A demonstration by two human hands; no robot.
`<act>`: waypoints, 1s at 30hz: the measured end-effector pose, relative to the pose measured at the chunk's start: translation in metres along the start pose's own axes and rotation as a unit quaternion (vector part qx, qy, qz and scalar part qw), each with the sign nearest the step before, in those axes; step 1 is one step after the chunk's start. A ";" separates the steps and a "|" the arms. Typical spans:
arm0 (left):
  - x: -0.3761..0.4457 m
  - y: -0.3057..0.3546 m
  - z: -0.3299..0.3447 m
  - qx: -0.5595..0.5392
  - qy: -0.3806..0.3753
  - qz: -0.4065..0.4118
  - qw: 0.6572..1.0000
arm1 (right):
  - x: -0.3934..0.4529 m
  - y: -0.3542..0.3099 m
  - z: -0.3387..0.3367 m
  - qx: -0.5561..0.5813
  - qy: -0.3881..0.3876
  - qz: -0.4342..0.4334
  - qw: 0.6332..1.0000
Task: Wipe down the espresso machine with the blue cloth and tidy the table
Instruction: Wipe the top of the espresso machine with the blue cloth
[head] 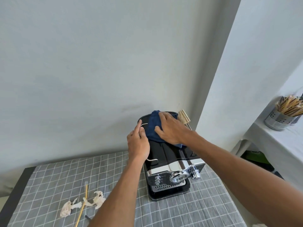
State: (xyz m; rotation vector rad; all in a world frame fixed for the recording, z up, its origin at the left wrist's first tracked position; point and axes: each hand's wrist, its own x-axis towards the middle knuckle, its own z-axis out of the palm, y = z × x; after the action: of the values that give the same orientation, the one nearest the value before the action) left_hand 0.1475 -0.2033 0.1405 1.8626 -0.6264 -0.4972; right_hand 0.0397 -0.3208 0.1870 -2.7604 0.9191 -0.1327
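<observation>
Pressing flat-fingered, the right hand (172,126) pushes the soft, limp dark-blue cloth (153,126) across the heavy black-and-chrome espresso machine (170,163); the left hand (138,143) steadies it, fingers curled at its thin wire rail (144,124).

Both forearms bare, left hand (138,145) and right hand (172,128) ungloved
</observation>
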 end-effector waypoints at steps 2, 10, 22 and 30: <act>-0.001 -0.001 0.000 0.007 0.001 -0.006 1.000 | 0.010 -0.008 0.001 -0.026 -0.017 -0.003 1.000; 0.000 0.003 -0.002 0.022 -0.001 -0.019 1.000 | -0.027 -0.006 0.012 -0.040 0.005 -0.128 0.991; 0.001 0.000 -0.002 0.020 0.002 -0.022 1.000 | 0.027 -0.003 0.008 -0.013 -0.031 0.011 0.999; 0.002 0.001 -0.001 0.022 0.012 -0.030 0.999 | -0.065 -0.008 0.016 0.015 -0.004 -0.024 1.000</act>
State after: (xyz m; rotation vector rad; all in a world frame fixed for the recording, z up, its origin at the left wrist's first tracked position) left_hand 0.1496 -0.2045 0.1420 1.9315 -0.5713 -0.5038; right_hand -0.0049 -0.2724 0.1721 -2.7543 0.8439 -0.1430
